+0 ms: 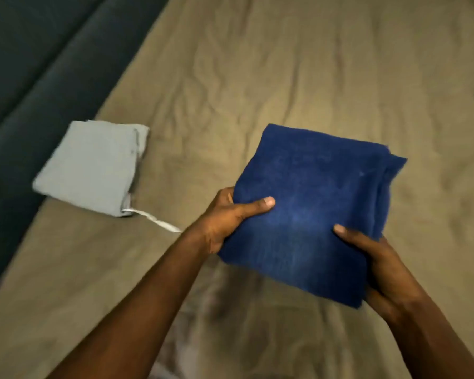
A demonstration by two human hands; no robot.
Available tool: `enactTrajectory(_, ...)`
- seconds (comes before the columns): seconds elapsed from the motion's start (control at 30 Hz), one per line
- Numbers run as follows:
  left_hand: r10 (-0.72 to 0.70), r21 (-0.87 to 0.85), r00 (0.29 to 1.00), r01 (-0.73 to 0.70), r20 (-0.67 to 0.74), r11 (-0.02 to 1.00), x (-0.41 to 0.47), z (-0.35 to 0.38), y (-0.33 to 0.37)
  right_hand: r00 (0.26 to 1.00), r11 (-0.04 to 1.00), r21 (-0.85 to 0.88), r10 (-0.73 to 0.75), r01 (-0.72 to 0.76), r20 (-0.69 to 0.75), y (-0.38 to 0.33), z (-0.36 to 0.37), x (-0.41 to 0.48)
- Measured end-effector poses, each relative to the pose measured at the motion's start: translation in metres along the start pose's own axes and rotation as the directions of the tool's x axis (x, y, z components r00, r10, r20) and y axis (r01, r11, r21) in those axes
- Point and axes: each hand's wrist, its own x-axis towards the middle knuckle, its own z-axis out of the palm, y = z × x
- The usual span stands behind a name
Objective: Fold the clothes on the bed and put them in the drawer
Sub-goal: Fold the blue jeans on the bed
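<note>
A folded dark blue garment [312,203] is lifted above the bed, held between both hands. My left hand [227,220] grips its left edge, thumb on top and fingers underneath. My right hand [381,266] grips its near right corner the same way, thumb pressed on the top face. A second folded garment, light grey [91,165] with a white drawstring trailing from its near corner, lies flat on the bed to the left. No drawer is in view.
The bed is covered by a wrinkled tan sheet [298,77] that fills most of the view. A dark padded edge [25,86] runs along the bed's left side, close to the grey garment.
</note>
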Motion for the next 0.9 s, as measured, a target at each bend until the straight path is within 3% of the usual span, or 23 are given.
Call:
enactTrajectory(0.17,0.29,0.062,0.924,-0.284,-0.25,0.957,-0.074,-0.136,0.016,0.943,0.99,0.025,-0.139,0.138,0.301,0.039,0.128,0.015)
enactTrajectory(0.33,0.369,0.218,0.837,-0.304,-0.404,0.927,-0.071,-0.276,0.066,0.904,0.985,0.14,-0.146,0.097,0.401,0.079,0.27,0.082)
enactTrajectory(0.4,0.355,0.348,0.81,-0.201,-0.467,0.916,-0.054,-0.322,0.081,0.905,0.99,0.129,-0.108,0.06,0.411,0.094,0.312,0.115)
enactTrajectory(0.43,0.353,0.501,0.783,-0.063,-0.512,0.863,-0.044,-0.342,0.082,0.918,0.995,0.078,-0.089,0.063,0.386,0.103,0.329,0.131)
enactTrajectory(0.5,0.373,0.742,0.697,0.342,-0.612,0.577,-0.023,-0.377,0.067,0.937,0.995,-0.096,0.0,0.036,0.35,0.136,0.357,0.163)
enactTrajectory(0.53,0.382,0.771,0.685,0.444,-0.621,0.456,-0.013,-0.387,0.052,0.934,0.985,-0.175,0.062,0.001,0.352,0.157,0.364,0.179)
enactTrajectory(0.57,0.357,0.784,0.711,0.458,-0.606,0.419,-0.004,-0.389,0.035,0.933,0.963,-0.269,0.091,0.007,0.349,0.177,0.366,0.194)
enactTrajectory(0.63,0.236,0.799,0.816,0.382,-0.528,0.465,0.014,-0.394,-0.001,0.946,0.866,-0.495,0.097,0.073,0.309,0.211,0.36,0.216)
enactTrajectory(0.7,0.123,0.814,0.88,0.36,-0.458,0.457,0.028,-0.395,-0.037,0.948,0.84,-0.533,0.087,0.095,0.306,0.231,0.344,0.232)
enactTrajectory(0.9,0.152,0.815,0.859,0.387,-0.489,0.432,0.039,-0.391,-0.053,0.954,0.861,-0.497,0.054,0.105,0.296,0.23,0.337,0.229)
